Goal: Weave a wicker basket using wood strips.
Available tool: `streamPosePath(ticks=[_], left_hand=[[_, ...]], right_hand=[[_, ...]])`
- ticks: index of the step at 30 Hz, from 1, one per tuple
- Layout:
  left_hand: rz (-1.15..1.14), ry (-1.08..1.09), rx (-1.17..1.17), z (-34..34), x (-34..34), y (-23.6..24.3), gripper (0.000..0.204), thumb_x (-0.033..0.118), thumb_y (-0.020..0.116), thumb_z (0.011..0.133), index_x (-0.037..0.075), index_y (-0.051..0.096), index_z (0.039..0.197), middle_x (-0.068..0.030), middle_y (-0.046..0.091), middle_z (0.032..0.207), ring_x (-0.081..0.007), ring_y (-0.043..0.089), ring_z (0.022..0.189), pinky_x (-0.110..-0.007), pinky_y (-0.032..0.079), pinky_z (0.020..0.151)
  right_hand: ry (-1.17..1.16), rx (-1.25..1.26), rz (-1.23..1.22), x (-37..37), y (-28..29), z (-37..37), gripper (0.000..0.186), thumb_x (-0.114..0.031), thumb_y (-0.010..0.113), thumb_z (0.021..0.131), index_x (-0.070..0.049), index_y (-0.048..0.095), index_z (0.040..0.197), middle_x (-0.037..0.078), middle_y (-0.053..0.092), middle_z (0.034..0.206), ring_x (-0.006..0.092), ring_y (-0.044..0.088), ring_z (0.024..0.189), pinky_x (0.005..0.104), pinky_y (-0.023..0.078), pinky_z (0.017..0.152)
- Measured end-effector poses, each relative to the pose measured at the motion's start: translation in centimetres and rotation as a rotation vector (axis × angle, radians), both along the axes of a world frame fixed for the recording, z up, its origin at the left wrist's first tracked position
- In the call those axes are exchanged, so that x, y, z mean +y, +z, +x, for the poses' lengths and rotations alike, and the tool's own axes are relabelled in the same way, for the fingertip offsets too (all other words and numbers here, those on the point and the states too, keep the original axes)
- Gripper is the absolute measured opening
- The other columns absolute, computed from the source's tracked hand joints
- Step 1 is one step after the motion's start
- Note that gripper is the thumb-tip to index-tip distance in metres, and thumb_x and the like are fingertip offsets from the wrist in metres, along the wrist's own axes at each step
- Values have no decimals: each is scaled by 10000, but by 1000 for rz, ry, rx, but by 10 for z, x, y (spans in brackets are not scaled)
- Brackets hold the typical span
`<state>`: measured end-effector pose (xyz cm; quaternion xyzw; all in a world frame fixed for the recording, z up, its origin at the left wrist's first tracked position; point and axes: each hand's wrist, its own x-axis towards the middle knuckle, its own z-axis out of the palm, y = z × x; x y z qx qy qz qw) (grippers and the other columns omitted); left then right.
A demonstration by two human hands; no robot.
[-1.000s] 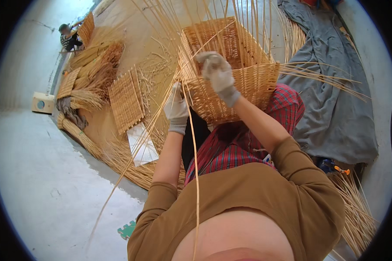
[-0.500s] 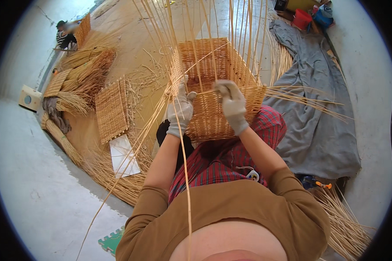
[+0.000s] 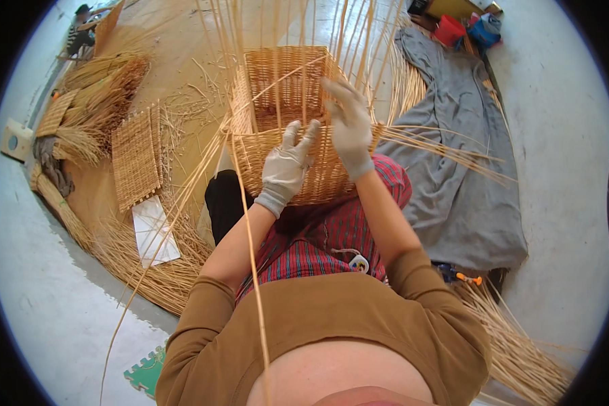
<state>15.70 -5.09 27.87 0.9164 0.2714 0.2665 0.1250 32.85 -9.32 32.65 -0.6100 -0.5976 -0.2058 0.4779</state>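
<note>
A square wicker basket (image 3: pixel 325 183) with tall upright canes rests on my lap, a loose cane lying diagonally across its opening. My left hand (image 3: pixel 287 166), in a pale knit glove, rests on the middle of the near wall, its fingers apart at the rim. Just right of it, my right hand (image 3: pixel 350 128), gloved alike and slightly blurred, is raised at the rim beside the right-side canes, fingers stretched out. A long cane (image 3: pixel 252 264) hangs from the basket's left corner down over my body. More loose canes stick out to both sides.
Woven panels (image 3: pixel 135 155), cane bundles (image 3: pixel 95 101) and a white sheet (image 3: pixel 152 230) lie on the left. A grey cloth (image 3: pixel 460 216) covers the right side, with a red bucket (image 3: pixel 448 30) behind. A person (image 3: pixel 78 40) sits at the far upper left. More canes (image 3: pixel 514 358) lie lower right.
My left hand has moved from the left corner to the middle of the near wall. My right hand has risen and its fingers have straightened. The basket and surroundings appear shifted left in the view.
</note>
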Motion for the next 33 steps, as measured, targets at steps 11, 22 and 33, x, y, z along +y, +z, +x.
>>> streamPosePath(ticks=[11,22,33], left_hand=[[216,-164,-152,76,-24,11,620,73,598,871,241,482,1456,-205,545,1312,-338,653,974,-454,540,827],[-287,-197,-265,53,-24,0,505,-36,606,867,199,614,1314,-171,579,1220,-309,669,958,-385,573,733],[-435,336,-891,-93,62,-41,216,33,733,891,4,634,1080,-60,662,1031,-118,620,897,-273,518,766]], right_hand=[[-435,268,-146,-87,-59,75,524,-94,686,876,-101,452,1345,108,637,1076,272,617,1048,402,489,904],[-547,-182,-488,-82,-56,63,422,-105,588,874,-142,616,1293,95,678,1146,272,591,1169,481,333,1116],[421,314,-416,-27,-36,-118,226,-11,652,872,-78,720,1078,122,732,1006,272,711,888,356,564,785]])
